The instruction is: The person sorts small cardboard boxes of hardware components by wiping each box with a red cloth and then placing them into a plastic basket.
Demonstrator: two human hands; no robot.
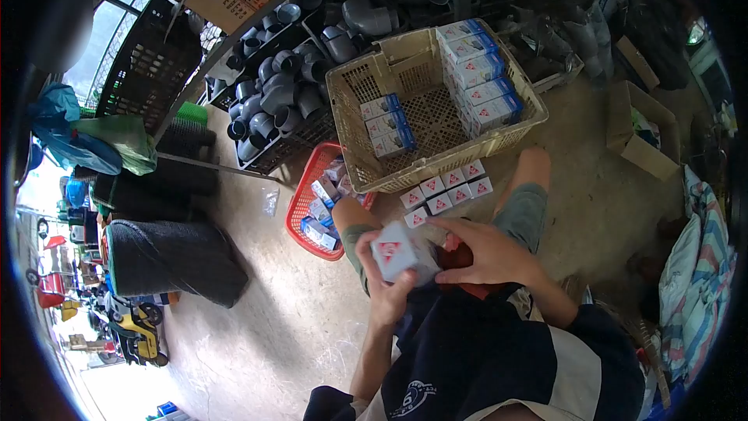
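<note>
My left hand [383, 284] is wrapped around a small white box [393, 252] with a red triangle mark, slightly blurred. Close beside it, my right hand [491, 253] has its fingers curled near something reddish [454, 256]; what exactly it holds is hidden. A blurred greyish patch lies between the two hands. Beyond them, several similar boxes [439, 202] stand in rows on the floor, marked ends up. More white and blue boxes [483, 101] are stacked inside a beige plastic crate [366, 179].
A red basket [293, 218] with loose boxes and clear wrapping stands left of the crate. Black crates of grey pipe elbows [280, 93] line the back. Left lies a dark mesh roll [171, 261]; right stands an open cardboard box [631, 136]. A striped sack [689, 273] is at far right.
</note>
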